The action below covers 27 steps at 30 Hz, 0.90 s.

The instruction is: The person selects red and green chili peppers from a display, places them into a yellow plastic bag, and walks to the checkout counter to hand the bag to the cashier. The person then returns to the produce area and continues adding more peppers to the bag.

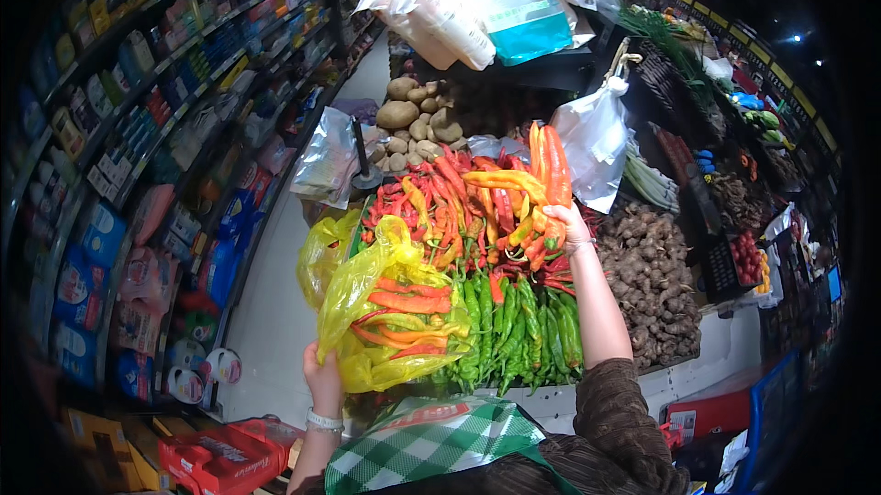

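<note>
My left hand (322, 372) grips the edge of a yellow plastic bag (337, 309). The bag's mouth gapes to the right, and several orange and yellow long peppers (413, 302) lie inside. Farther right, my right hand (568, 223) holds several large orange-red peppers (550, 161), tips pointing away from me. Under and around it spreads a heap of red, orange and yellow peppers (447, 202). Nearer to me, long green peppers (513, 330) lie in rows, partly covered by the bag. A second yellow bag (313, 257) stands at the heap's left, with something red in it.
Potatoes (399, 115) are piled behind the peppers, ginger (650, 282) to the right. A white plastic bag (593, 137) hangs beside the peppers; packaged bags (516, 6) sit above. Stocked shelves (172, 109) line the left aisle. A red carton (234, 457) stands at lower left.
</note>
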{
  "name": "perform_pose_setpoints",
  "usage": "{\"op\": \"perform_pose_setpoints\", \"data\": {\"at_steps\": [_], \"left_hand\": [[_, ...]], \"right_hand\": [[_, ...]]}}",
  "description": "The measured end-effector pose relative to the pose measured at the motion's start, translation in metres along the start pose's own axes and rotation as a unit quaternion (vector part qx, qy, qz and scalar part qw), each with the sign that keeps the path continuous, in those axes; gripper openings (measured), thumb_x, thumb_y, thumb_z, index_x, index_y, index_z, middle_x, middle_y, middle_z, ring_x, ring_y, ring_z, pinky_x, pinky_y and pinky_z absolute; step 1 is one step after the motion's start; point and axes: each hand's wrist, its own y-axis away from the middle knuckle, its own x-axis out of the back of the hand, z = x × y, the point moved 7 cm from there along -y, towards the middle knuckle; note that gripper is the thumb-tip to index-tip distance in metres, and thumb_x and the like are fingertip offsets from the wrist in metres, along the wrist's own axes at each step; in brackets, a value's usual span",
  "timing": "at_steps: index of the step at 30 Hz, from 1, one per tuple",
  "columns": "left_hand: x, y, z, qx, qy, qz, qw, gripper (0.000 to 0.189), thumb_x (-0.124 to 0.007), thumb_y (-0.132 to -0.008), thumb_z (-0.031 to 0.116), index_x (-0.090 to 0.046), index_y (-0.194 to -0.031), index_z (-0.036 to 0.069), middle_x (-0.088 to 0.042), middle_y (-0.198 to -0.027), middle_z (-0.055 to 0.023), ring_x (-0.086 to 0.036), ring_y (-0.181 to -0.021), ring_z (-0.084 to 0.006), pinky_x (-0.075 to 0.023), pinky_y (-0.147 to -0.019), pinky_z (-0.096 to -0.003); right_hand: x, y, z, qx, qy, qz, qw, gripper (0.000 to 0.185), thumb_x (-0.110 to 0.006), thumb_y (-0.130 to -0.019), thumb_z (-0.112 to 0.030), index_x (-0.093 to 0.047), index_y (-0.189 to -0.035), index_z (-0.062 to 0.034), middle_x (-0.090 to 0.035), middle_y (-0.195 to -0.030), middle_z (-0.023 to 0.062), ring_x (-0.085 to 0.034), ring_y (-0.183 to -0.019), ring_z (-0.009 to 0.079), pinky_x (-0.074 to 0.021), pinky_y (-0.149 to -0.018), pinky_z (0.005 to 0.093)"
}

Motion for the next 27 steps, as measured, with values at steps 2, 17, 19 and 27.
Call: {"op": "perform_pose_setpoints", "data": {"at_steps": [2,17,19,27], "left_hand": [[-0.004,-0.004,-0.003,0.048,0.055,-0.013,0.997,0.030,-0.061,-0.094,0.010,-0.055,-0.122,0.001,-0.064,-0.106,-0.0067,-0.061,-0.091,-0.0150,-0.0508,-0.080,-0.0281],[-0.029,-0.041,0.049,0.044,0.217,-0.118,0.968,0.062,-0.022,-0.106,0.050,-0.041,-0.144,0.006,-0.049,-0.143,-0.0124,-0.050,-0.130,-0.0288,-0.0410,-0.109,-0.0415],[-0.022,-0.034,0.055,0.014,0.208,-0.160,0.965,0.061,-0.023,-0.106,0.049,-0.041,-0.143,0.005,-0.051,-0.140,-0.0123,-0.052,-0.127,-0.0274,-0.0423,-0.107,-0.0401],[-0.014,-0.012,0.058,-0.082,-0.026,-0.111,0.990,0.048,-0.054,-0.100,0.023,-0.041,-0.141,0.001,-0.055,-0.131,-0.0123,-0.059,-0.114,-0.0232,-0.0482,-0.099,-0.0358]], "right_hand": [[-0.034,0.019,0.001,-0.003,-0.001,-0.059,0.998,0.060,-0.068,-0.076,-0.002,-0.049,-0.133,0.0001,-0.064,-0.117,0.0105,-0.066,-0.100,0.0227,-0.0558,-0.086,0.0370],[-0.227,0.138,0.208,0.218,0.601,-0.464,0.613,0.077,-0.080,-0.059,-0.013,-0.048,-0.129,-0.0052,-0.056,-0.116,0.0143,-0.053,-0.110,0.0331,-0.0474,-0.089,0.0428],[-0.230,0.113,0.226,0.134,0.649,-0.463,0.588,0.075,-0.078,-0.066,-0.018,-0.046,-0.133,-0.0054,-0.057,-0.120,0.0156,-0.053,-0.114,0.0327,-0.0486,-0.091,0.0403],[-0.249,0.081,0.256,0.081,0.740,-0.354,0.566,0.075,-0.080,-0.068,-0.031,-0.049,-0.129,-0.0016,-0.056,-0.129,0.0183,-0.050,-0.122,0.0322,-0.0397,-0.105,0.0450]]}}
